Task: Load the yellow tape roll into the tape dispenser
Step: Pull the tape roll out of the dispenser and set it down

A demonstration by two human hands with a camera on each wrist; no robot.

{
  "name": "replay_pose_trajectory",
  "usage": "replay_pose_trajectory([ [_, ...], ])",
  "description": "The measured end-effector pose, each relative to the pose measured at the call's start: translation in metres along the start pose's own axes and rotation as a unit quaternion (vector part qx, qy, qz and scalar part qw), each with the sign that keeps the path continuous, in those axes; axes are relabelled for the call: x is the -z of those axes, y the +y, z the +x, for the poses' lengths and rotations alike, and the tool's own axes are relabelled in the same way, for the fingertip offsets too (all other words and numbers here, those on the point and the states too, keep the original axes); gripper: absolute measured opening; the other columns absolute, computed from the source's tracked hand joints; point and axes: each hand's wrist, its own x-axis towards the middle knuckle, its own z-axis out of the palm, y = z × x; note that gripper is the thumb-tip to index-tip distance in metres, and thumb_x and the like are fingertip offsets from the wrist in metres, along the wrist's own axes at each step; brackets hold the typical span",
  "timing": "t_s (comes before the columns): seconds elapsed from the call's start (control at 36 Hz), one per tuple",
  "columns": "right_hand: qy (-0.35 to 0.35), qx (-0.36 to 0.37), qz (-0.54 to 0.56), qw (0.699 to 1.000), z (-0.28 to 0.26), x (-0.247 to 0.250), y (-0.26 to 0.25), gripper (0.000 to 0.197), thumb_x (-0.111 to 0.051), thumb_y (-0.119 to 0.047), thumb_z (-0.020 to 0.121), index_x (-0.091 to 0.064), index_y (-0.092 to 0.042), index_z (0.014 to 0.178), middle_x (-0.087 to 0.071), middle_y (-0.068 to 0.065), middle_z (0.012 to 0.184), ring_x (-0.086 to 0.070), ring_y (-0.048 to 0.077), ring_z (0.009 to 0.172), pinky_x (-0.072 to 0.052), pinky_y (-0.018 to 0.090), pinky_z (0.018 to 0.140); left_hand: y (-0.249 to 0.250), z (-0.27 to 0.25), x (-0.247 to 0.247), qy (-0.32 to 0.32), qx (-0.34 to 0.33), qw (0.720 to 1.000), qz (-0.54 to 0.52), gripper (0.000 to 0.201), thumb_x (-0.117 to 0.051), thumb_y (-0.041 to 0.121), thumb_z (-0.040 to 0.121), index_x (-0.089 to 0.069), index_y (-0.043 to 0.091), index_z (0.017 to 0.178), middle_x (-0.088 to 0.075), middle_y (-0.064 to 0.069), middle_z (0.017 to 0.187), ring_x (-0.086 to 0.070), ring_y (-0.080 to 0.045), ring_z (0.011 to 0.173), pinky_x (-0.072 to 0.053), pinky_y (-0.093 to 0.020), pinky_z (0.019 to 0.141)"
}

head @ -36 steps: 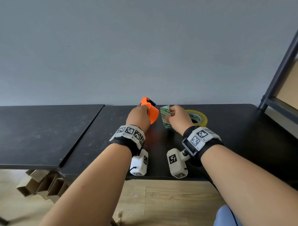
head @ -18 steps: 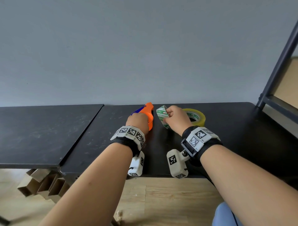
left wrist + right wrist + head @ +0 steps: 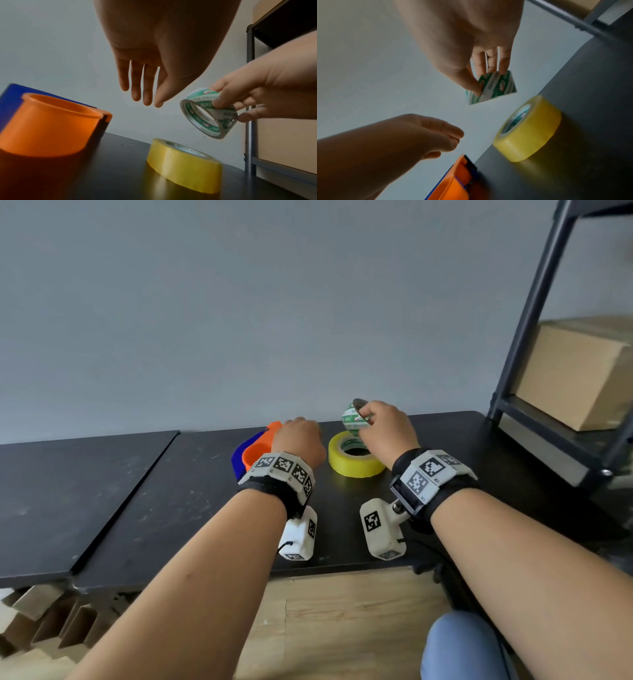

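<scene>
The glossy yellow tape roll [image 3: 356,455] lies flat on the scuffed black table [image 3: 171,491], right of the orange-and-blue plastic tape dispenser [image 3: 255,455]. The right hand [image 3: 385,433] pinches a squashed green-printed cardboard core [image 3: 354,416] above it; the left hand [image 3: 142,75] hovers, fingers straight.

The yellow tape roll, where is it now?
In the head view the yellow tape roll lies flat on the black table, right of the orange dispenser, below the right hand.

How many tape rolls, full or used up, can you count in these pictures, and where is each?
2. The yellow tape roll lies flat on the black table. The empty green-and-white core is pinched in the right hand, in the air above it. No others show.
</scene>
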Motion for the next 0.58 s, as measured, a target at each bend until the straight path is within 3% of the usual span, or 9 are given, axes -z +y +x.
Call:
replay_pose_trajectory([
  [0.19, -0.025, -0.066, -0.091, 0.993, 0.005, 0.028, 0.044, 0.031, -0.055, -0.008, 0.087, -0.071, -0.014, 0.112, -0.069, 0.011, 0.119, -0.061, 0.033, 0.113, -0.047, 0.032, 0.091, 0.03, 0.005, -0.01, -0.001, -0.016, 0.998, -0.058, 0.036, -0.047, 0.003, 0.084, -0.069, 0.009, 0.111, -0.063, -0.014, 0.118, -0.058, -0.032, 0.112, -0.049, -0.041, 0.096],
  [0.36, -0.058, -0.133, -0.178, 0.973, 0.011, 0.035, 0.065, 0.033, -0.048, -0.012, 0.09, -0.069, -0.01, 0.115, -0.067, 0.01, 0.121, -0.06, 0.033, 0.115, -0.045, 0.032, 0.09, 0.041, 0.01, -0.02, -0.009, -0.015, 0.998, -0.064, 0.036, -0.049, 0.006, 0.086, -0.068, 0.011, 0.115, -0.062, -0.012, 0.121, -0.058, -0.03, 0.113, -0.05, -0.041, 0.096],
  [0.53, -0.061, -0.168, -0.181, 0.967, 0.011, 0.026, 0.067, 0.029, -0.044, -0.013, 0.095, -0.066, 0.001, 0.106, -0.068, 0.018, 0.114, -0.061, 0.035, 0.111, -0.046, 0.036, 0.091, 0.041, 0.012, -0.024, -0.018, -0.013, 0.998, -0.06, 0.035, -0.049, 0.005, 0.086, -0.069, 0.011, 0.114, -0.064, -0.012, 0.119, -0.06, -0.03, 0.11, -0.052, -0.041, 0.095],
  [0.58, -0.061, -0.165, -0.176, 0.969, 0.011, 0.024, 0.064, 0.028, -0.044, -0.015, 0.095, -0.066, 0.0, 0.104, -0.068, 0.018, 0.113, -0.061, 0.036, 0.11, -0.046, 0.036, 0.085, 0.038, 0.011, -0.023, -0.021, -0.009, 0.998, -0.06, 0.035, -0.049, 0.005, 0.086, -0.069, 0.01, 0.113, -0.064, -0.012, 0.12, -0.06, -0.03, 0.111, -0.051, -0.041, 0.095],
])
